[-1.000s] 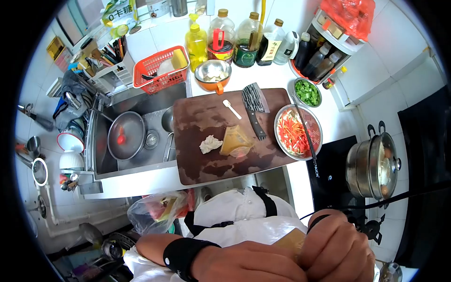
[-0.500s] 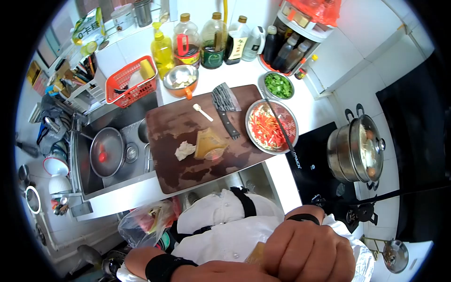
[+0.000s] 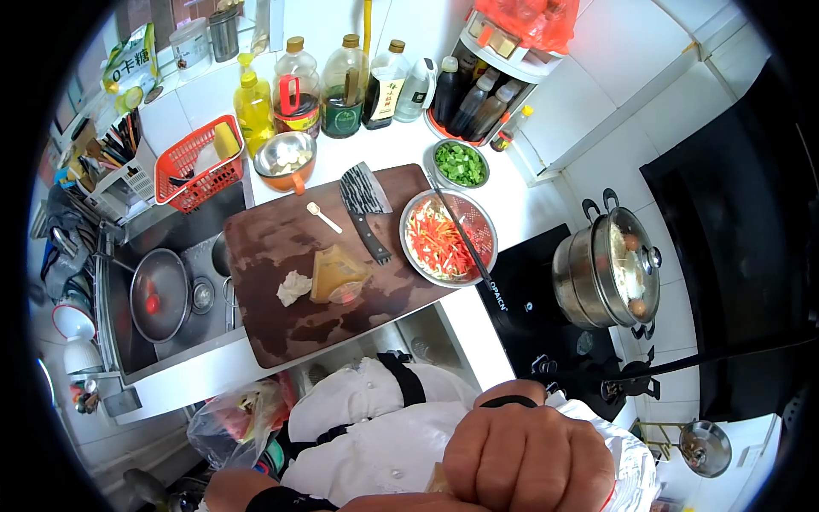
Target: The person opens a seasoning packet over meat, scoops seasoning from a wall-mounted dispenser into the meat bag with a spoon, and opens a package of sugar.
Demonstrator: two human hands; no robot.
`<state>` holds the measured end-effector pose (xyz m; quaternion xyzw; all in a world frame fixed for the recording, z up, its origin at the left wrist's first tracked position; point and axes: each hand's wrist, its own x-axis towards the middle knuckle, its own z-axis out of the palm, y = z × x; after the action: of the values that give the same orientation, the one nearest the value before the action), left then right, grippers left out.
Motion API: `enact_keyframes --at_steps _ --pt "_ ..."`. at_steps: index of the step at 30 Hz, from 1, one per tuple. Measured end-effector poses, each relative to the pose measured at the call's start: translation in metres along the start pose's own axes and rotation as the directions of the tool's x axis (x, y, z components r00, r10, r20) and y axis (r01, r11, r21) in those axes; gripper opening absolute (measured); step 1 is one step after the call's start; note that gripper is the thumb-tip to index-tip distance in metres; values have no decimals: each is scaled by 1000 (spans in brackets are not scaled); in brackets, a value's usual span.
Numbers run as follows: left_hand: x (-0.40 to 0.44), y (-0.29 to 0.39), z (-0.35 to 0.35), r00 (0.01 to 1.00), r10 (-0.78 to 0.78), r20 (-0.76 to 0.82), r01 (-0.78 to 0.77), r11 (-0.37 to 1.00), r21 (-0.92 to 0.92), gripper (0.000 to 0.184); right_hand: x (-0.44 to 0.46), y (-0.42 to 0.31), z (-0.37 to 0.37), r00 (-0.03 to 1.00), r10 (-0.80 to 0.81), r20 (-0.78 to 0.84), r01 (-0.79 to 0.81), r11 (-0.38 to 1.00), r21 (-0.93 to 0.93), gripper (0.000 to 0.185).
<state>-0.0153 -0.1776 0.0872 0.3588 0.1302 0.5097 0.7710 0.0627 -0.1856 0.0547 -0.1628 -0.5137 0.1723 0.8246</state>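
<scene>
My right hand [image 3: 529,452] is a closed fist low in the view, beside a sliver of tan material [image 3: 438,478] whose shape is hidden. Only the back of my left hand [image 3: 409,503] shows at the bottom edge; its fingers are out of sight. Ahead, a brown cutting board [image 3: 281,328] bears a cleaver [image 3: 367,205], a small white spoon [image 3: 324,218], a crumpled white lump [image 3: 293,288] and a tan translucent packet [image 3: 337,273]. A colander of shredded red and pale vegetables [image 3: 439,243] sits at the board's right, with a dark stick across it.
A sink [image 3: 119,294] with a pan [image 3: 160,294] lies left. Behind the board stand an orange-handled bowl [image 3: 286,160], several bottles and chopped greens [image 3: 461,164]. A lidded steamer [image 3: 589,273] is right, near a black cooktop [image 3: 512,320]. A plastic bag [image 3: 226,431] hangs below the counter.
The view has turned, so the counter objects appear farther left. My left hand has slipped mostly below the frame, and less of the tan material shows beside my right fist.
</scene>
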Motion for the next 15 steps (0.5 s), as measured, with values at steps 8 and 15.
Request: enact_keyframes --at_steps 8,15 --pt "11 6 -8 979 41 197 -87 969 231 14 -5 -10 1 992 122 13 -121 992 -23 29" --pt "21 8 0 954 186 236 -256 915 313 11 -6 -3 -1 998 55 16 -55 998 -6 27"
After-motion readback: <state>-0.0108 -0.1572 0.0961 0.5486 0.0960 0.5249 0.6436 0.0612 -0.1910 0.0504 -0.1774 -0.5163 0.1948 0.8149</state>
